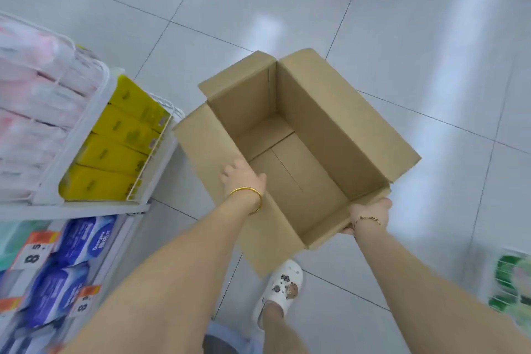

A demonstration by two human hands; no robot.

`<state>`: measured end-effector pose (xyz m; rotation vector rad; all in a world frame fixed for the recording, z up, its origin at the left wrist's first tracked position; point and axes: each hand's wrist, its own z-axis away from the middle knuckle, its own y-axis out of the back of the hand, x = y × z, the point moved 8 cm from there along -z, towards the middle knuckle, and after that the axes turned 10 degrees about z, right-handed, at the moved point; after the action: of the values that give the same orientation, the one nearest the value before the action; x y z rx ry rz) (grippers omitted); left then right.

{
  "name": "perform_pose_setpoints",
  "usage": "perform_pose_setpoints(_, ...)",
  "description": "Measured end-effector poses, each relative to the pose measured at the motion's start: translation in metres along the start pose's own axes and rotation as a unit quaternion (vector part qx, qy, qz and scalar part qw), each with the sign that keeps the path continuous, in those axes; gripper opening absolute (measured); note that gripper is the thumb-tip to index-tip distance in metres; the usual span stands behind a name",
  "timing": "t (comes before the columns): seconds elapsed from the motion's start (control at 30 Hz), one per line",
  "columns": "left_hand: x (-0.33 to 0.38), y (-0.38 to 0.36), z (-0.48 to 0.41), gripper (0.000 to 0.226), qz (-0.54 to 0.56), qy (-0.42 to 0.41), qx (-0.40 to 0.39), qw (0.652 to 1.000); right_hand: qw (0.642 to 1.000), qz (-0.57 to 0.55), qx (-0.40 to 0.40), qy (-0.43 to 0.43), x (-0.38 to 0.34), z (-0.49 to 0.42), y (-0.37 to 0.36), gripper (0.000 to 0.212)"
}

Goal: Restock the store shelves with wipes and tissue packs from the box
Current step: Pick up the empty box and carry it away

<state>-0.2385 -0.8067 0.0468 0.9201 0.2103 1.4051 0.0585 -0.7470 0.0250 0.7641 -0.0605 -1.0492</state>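
My left hand (242,178) and right hand (370,217) grip the empty brown cardboard box (330,112); flap (207,146) under left grip may buckle.

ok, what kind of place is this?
Probably a retail store aisle: white wire shelves stocked with yellow tissue packs, orange price tags along the lower shelf edge, glossy tiled floor.

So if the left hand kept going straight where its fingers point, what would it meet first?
The left hand holds the box's left flap, so more cardboard comes first. Beyond the flap's edge, the shelf rail by the yellow packs looks next, though depth is unclear.
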Motion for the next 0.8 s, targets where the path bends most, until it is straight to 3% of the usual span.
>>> perform_pose_setpoints(0.23, 0.148, -0.028, -0.032, 0.086, -0.062, -0.007, -0.031, 0.998, 0.975, -0.187, -0.016, -0.115, -0.089, -0.031, 0.015, 0.034)
perform_pose_setpoints(0.4, 0.248, -0.018, -0.090, 0.096, -0.190, -0.051, -0.040, 0.980, 0.949, -0.269, -0.039, -0.157, -0.194, -0.070, 0.015, 0.034)
perform_pose_setpoints(0.6, 0.384, -0.005, -0.168, 0.090, -0.271, -0.153, -0.042, 0.949, 0.911, -0.358, 0.001, -0.203, -0.302, -0.119, 0.018, 0.041)
perform_pose_setpoints(0.73, 0.453, -0.017, -0.204, 0.088, -0.285, -0.185, -0.070, 0.938, 0.892, -0.393, -0.038, -0.222, -0.349, -0.149, 0.015, 0.048)
perform_pose_setpoints(0.8, 0.490, -0.030, -0.225, 0.086, -0.290, -0.202, -0.085, 0.932, 0.871, -0.411, 0.005, -0.269, -0.367, -0.173, 0.027, 0.043)
